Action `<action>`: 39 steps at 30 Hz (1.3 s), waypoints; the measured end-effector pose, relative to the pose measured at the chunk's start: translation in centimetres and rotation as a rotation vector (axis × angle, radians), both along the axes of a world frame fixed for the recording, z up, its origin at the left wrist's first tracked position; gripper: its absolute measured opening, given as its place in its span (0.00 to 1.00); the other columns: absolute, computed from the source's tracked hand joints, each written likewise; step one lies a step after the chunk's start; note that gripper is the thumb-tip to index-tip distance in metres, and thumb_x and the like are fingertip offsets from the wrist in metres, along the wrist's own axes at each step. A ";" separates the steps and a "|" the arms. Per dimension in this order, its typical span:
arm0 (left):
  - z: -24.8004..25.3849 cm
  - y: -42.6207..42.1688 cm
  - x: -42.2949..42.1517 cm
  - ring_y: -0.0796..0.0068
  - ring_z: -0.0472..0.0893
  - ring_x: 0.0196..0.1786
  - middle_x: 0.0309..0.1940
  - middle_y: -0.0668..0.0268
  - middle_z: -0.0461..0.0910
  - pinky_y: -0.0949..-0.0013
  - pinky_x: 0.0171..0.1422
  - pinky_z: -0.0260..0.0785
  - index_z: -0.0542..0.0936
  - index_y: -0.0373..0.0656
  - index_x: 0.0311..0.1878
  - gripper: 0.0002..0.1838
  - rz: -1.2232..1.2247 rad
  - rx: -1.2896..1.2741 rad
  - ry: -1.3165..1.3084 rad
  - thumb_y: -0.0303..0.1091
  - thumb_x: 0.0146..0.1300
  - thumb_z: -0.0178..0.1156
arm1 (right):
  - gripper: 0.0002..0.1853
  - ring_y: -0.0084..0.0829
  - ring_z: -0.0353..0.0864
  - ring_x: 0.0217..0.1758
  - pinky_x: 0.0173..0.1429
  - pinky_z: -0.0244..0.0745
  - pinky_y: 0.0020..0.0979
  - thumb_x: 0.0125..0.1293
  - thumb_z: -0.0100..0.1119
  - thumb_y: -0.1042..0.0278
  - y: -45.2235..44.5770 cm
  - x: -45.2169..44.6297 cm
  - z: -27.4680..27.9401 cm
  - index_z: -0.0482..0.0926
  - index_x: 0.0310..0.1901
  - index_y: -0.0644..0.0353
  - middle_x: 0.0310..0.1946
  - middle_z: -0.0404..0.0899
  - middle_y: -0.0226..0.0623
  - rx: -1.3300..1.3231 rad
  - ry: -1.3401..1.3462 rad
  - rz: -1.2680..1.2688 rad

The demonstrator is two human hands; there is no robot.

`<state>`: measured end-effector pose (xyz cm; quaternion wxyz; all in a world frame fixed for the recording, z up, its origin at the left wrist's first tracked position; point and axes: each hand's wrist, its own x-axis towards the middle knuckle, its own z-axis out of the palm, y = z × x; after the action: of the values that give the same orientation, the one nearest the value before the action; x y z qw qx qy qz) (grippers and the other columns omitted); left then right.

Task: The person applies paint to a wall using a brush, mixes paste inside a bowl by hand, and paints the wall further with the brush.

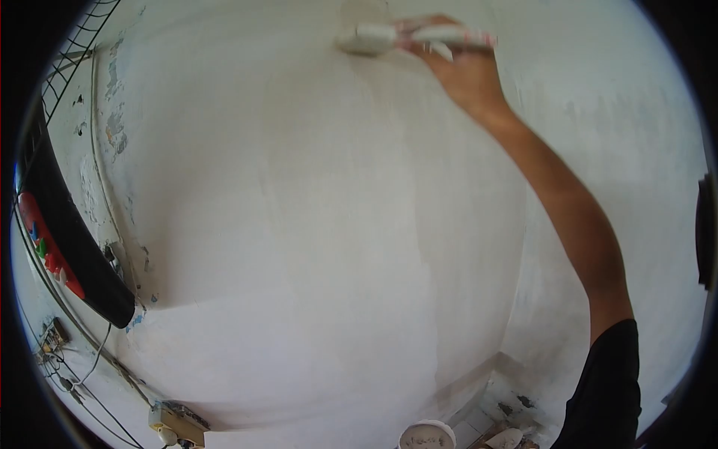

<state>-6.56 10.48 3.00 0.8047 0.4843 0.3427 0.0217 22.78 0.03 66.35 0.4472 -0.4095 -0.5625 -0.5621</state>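
Brush (374, 34) before wall (336, 224); bucket (427, 423) below, socket box (179, 429) left.

No lettering, brand, number or sign can be read; the reddish marks on the paintbrush's handle (449, 35) are too blurred to decipher.

This is an indoor room with its wall (336, 224) in rough shape; whether home or workplace, I cannot tell. Flaking plaster (116, 131), cables (123, 372) and a yellowish socket box (187, 432) line the wall's left edge, while a brush (374, 36) near its top and a white bucket (430, 422) near its lower right corner suggest decorating.
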 end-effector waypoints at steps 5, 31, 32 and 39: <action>2.8 -0.8 -0.2 0.68 0.75 0.28 0.28 0.59 0.76 0.63 0.30 0.73 0.71 0.28 0.51 0.18 0.013 0.031 -0.045 0.33 0.64 0.56 | 0.13 0.34 0.86 0.45 0.57 0.78 0.37 0.50 0.76 0.75 1.4 1.5 -10.8 0.84 0.38 0.58 0.40 0.87 0.35 -0.013 -0.287 -0.047; 5.8 -2.4 4.8 0.72 0.73 0.54 0.54 0.57 0.69 0.73 0.51 0.72 0.58 0.39 0.59 0.23 0.356 -0.109 -0.407 0.25 0.65 0.58 | 0.09 0.34 0.87 0.38 0.41 0.80 0.29 0.56 0.69 0.79 -6.5 -10.4 -42.7 0.81 0.39 0.62 0.37 0.85 0.42 -0.584 0.990 0.087; 5.8 -2.4 4.7 0.72 0.73 0.54 0.54 0.57 0.69 0.72 0.51 0.72 0.58 0.39 0.60 0.24 0.345 -0.072 -0.418 0.25 0.66 0.58 | 0.09 0.33 0.86 0.39 0.42 0.80 0.29 0.56 0.69 0.80 -6.3 -10.6 -42.9 0.80 0.38 0.63 0.36 0.85 0.42 -0.628 1.004 0.106; 5.6 -1.3 4.6 0.67 0.72 0.58 0.60 0.52 0.68 0.67 0.55 0.72 0.56 0.35 0.66 0.28 0.220 0.029 -0.391 0.28 0.68 0.57 | 0.08 0.35 0.85 0.38 0.44 0.77 0.30 0.56 0.71 0.71 -5.6 -6.6 -41.8 0.84 0.36 0.62 0.34 0.85 0.39 -1.124 1.040 0.383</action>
<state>-2.00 9.21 8.58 0.8414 0.4424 0.2307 0.2076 16.14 -5.62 24.58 0.4679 -0.6803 -0.5419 0.1568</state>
